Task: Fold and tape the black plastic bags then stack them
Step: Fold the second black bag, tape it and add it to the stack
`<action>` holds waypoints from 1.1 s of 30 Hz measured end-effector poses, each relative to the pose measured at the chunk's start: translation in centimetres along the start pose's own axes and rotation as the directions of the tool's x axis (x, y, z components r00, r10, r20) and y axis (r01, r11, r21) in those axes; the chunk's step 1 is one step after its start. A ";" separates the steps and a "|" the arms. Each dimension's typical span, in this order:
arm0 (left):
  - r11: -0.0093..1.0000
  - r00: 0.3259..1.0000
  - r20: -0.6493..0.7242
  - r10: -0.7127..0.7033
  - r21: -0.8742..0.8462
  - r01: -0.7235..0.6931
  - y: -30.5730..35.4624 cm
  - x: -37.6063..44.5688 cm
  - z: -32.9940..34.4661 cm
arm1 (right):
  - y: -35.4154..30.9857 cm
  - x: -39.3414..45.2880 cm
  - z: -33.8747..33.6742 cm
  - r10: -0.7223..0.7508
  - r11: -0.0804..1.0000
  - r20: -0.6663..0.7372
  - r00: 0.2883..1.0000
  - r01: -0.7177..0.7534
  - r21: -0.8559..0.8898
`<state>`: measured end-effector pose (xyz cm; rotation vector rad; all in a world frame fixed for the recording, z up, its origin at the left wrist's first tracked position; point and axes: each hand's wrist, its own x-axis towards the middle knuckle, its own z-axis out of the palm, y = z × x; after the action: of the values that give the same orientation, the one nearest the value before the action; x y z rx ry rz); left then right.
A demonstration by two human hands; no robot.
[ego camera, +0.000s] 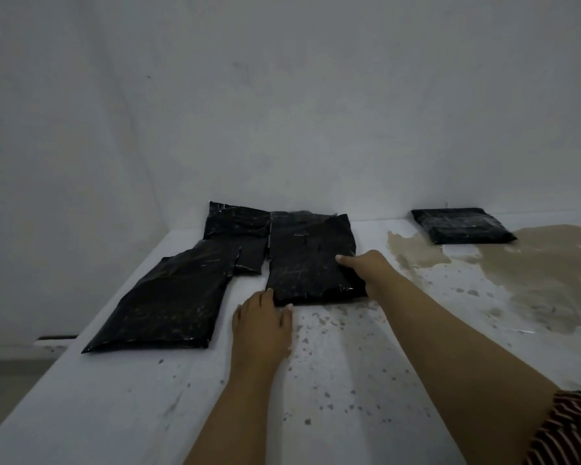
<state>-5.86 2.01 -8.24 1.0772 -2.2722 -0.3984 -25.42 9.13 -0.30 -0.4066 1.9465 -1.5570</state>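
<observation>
So I'm looking down at a big white table (332,380) pushed into the corner of two plain pale walls (282,95), and the tabletop is pretty beat up, with dark specks all over and a wide tan patch (544,273) of worn or stained surface on the right side. Biggest bag on it is the flat black one on the left (168,303), lying at a slant near the left edge, with nothing touching it. Right in the middle is the bag I'm working on (307,260), a thick folded black package lying flat, well back from the near edge. Behind and left of that there's another black bag up against the wall (237,221), and a smaller dark piece (250,260) sits between it and the slanted one. Way off on the far right, near the wall, there's a separate folded black bundle (463,224) sitting well apart from the rest. My right hand (366,266) is curled around the right edge of the middle bag, thumb on top, fingers tucked out of sight at its side, so it's gripping it. My left hand (262,325) has its fingers hooked under the near left corner of that same bag. A striped sleeve (571,431) shows at the bottom right.
</observation>
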 end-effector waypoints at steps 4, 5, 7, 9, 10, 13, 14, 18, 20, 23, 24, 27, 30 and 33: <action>1.000 0.998 -0.056 0.007 0.004 -0.006 0.4 -0.3 -0.5 | -0.1 -1.4 -0.5 0.044 0.987 0.122 0.992 -0.062 0.151; 1.000 0.997 -0.073 0.018 0.005 -0.018 0.6 -0.5 -0.7 | 0.0 -1.8 -0.7 0.042 0.981 0.139 0.989 -0.067 0.179; 0.999 0.996 -0.087 0.033 0.016 -0.031 1.1 -0.7 -1.2 | 0.2 -2.7 -1.0 0.022 0.969 0.157 0.987 -0.060 0.241; 1.000 0.996 -0.092 0.000 -0.001 0.000 1.5 -0.8 -1.6 | 0.4 -3.7 -1.5 -0.022 0.957 0.173 0.985 -0.029 0.288; 0.998 0.996 -0.085 -0.040 -0.045 0.037 1.6 -0.8 -1.8 | 0.5 -4.2 -1.7 -0.044 0.954 0.183 0.982 -0.013 0.299; 0.925 0.984 -0.003 -0.177 -0.342 0.165 1.9 -0.7 -2.7 | 0.9 -6.1 -2.5 -0.102 0.953 0.217 0.971 0.033 0.302; 0.848 0.975 0.058 -0.214 -0.484 0.215 2.2 -0.7 -3.2 | 1.1 -6.9 -2.8 -0.119 0.952 0.234 0.965 0.044 0.303; 0.454 0.926 0.298 -0.234 -0.809 0.375 2.8 -0.6 -5.4 | 2.3 -9.9 -4.0 -0.147 0.954 0.321 0.936 0.048 0.295; 0.319 0.923 0.356 -0.144 -0.866 0.384 2.7 -1.1 -6.2 | 3.0 -11.1 -4.4 -0.141 0.956 0.339 0.930 0.038 0.292; 0.250 0.910 0.408 -0.075 -0.876 0.413 3.1 -2.5 -7.0 | 4.2 -12.6 -5.0 -0.131 0.947 0.358 0.924 0.010 0.320; 0.231 0.904 0.422 -0.064 -0.875 0.425 3.3 -3.1 -7.3 | 4.6 -13.0 -5.3 -0.130 0.941 0.372 0.919 -0.003 0.337; 0.204 0.898 0.436 -0.053 -0.876 0.437 3.9 -4.6 -7.7 | 5.0 -13.9 -6.0 -0.127 0.932 0.428 0.895 -0.040 0.360; 0.189 0.906 0.421 -0.049 -0.886 0.423 4.1 -5.5 -8.2 | 4.8 -14.5 -6.6 -0.132 0.940 0.467 0.875 -0.039 0.340; 0.208 0.925 0.379 -0.023 -0.903 0.375 4.6 -5.8 -9.0 | 4.2 -14.8 -7.0 -0.147 0.946 0.492 0.858 -0.023 0.323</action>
<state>-0.12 9.27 -1.14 0.5704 -1.4344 -1.9225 -17.84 24.24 0.54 -0.6725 1.2598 -1.5700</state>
